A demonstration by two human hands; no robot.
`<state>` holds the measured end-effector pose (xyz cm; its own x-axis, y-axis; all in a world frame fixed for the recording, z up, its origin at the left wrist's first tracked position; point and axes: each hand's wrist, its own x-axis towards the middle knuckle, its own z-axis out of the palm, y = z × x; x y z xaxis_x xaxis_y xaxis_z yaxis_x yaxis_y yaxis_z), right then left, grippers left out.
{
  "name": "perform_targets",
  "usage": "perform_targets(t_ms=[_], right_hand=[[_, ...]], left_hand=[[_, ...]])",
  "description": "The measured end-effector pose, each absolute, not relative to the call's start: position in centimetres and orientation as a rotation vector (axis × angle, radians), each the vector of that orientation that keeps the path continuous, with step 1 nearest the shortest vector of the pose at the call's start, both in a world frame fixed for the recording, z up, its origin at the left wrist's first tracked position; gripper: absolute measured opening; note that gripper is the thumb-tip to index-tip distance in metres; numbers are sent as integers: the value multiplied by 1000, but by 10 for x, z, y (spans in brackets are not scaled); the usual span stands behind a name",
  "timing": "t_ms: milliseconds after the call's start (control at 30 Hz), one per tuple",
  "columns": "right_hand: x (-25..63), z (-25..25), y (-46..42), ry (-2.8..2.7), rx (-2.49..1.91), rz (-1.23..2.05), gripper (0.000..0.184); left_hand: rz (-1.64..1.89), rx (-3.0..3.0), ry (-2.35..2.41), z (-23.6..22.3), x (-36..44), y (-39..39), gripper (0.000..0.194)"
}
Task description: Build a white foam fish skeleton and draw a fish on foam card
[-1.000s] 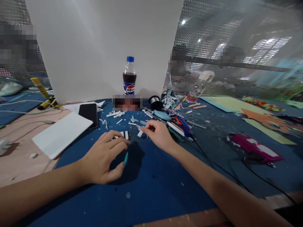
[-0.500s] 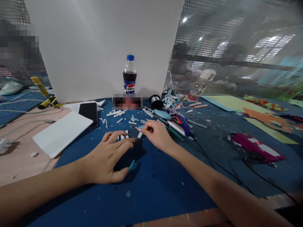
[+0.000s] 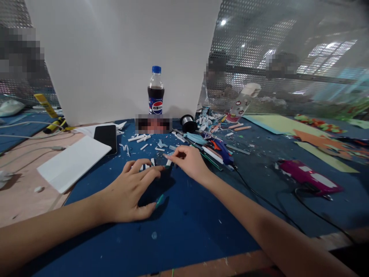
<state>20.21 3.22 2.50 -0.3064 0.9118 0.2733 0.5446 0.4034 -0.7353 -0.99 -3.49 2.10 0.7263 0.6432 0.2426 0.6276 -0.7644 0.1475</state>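
My left hand (image 3: 131,192) hovers palm down over the blue mat (image 3: 178,227), its long green nails showing and its fingers spread. Several small white strips (image 3: 144,167) lie partly hidden behind its fingers. My right hand (image 3: 188,162) is closed in a pinch, thumb against forefinger. At those fingertips shows a small white piece (image 3: 168,162), with the left forefinger's tip close to its lower end. Whether that finger touches the piece I cannot tell. White scraps (image 3: 141,137) and a light blue scrap (image 3: 162,144) are scattered just beyond both hands.
A cola bottle (image 3: 156,92) stands at the back near a wire spool (image 3: 188,123). Rightward lie a blue glue gun (image 3: 223,151) and a magenta corded device (image 3: 311,177). At left are a phone (image 3: 106,138) and a white slab (image 3: 73,163).
The whole view has shifted slightly, so things sit a little further left. My left forefinger appears marginally nearer the white piece; the right hand keeps its pinch.
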Motion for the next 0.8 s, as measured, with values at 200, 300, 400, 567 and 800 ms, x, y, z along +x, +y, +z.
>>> perform_targets(t_ms=[200, 300, 400, 567, 800], right_hand=[[205, 26, 36, -1955, -1322, 746, 31], [210, 25, 40, -2020, -1323, 773, 27], [216, 26, 41, -2061, -1343, 818, 17], [222, 30, 39, -2197, -1345, 743, 42], [222, 30, 37, -2266, -1297, 766, 39]], left_hand=[[466, 2822, 1080, 20, -8, -35, 43], [508, 2801, 1093, 19, -8, -36, 39], [501, 2781, 1095, 19, -8, -36, 39], [467, 2765, 1076, 19, -10, -35, 44], [456, 2736, 1082, 19, -9, -35, 48]])
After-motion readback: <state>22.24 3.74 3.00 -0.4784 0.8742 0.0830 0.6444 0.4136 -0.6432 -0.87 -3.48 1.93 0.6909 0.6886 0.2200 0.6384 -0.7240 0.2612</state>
